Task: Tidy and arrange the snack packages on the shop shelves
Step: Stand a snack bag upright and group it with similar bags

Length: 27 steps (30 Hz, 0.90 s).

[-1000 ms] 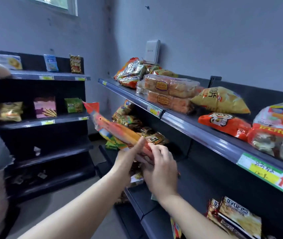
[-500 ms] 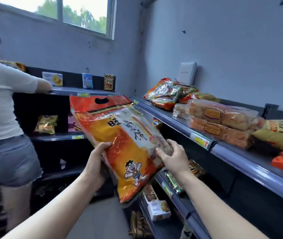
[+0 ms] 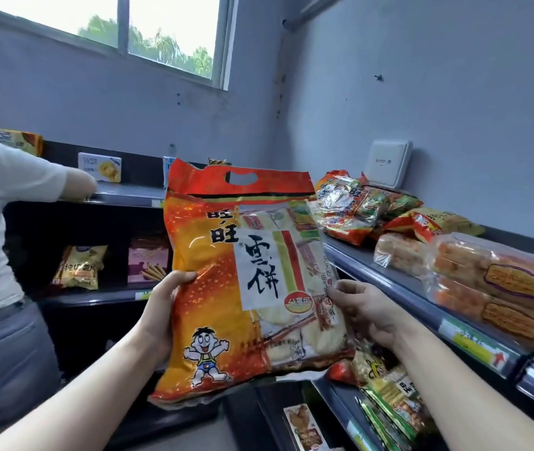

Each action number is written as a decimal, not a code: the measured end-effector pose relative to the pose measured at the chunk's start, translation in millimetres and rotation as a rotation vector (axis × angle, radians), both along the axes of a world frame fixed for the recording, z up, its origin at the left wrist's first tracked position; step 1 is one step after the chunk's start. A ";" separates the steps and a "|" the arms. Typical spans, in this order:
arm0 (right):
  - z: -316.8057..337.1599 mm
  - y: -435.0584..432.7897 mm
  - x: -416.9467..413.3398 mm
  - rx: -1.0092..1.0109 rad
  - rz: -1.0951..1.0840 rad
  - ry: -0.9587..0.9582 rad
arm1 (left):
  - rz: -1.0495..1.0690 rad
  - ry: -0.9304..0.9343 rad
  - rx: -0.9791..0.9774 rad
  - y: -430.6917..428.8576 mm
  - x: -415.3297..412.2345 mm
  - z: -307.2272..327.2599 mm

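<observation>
Both hands hold the big orange rice cracker bag (image 3: 246,281) upright in the air, just off the top shelf's (image 3: 389,275) front edge: left hand (image 3: 161,314) and right hand (image 3: 361,310) grip its sides. Placing seems next; it needs bare shelf beside the bread packs (image 3: 487,281).

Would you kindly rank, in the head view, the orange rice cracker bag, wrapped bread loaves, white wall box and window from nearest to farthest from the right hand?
1. orange rice cracker bag: gripped by the right hand, right edge.
2. wrapped bread loaves: on the shelf to the right.
3. white wall box: that shelf's far end.
4. window: high on the back wall.
</observation>
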State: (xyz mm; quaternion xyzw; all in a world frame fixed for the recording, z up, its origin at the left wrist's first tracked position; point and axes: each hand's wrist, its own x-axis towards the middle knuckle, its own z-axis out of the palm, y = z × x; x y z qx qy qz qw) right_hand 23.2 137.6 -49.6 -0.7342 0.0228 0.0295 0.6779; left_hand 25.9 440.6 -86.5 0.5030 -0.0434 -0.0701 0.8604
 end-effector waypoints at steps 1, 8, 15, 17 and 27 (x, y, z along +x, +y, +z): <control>3.0 3.1 12.2 0.016 -0.019 -0.028 | 0.009 -0.002 -0.003 0.6 15.0 1.7; 33.3 10.8 125.9 0.201 -0.297 -0.224 | 0.080 0.017 0.007 -19.5 155.9 20.6; 64.7 -9.4 251.3 0.175 -0.555 -0.423 | 0.237 -0.254 0.386 -66.2 286.1 36.4; 72.5 -13.7 281.4 0.159 -0.633 -0.492 | 0.260 -0.338 0.512 -75.6 321.6 38.3; 84.2 -18.2 404.0 0.059 -0.939 -0.669 | 0.122 -0.578 0.918 -153.4 485.8 64.4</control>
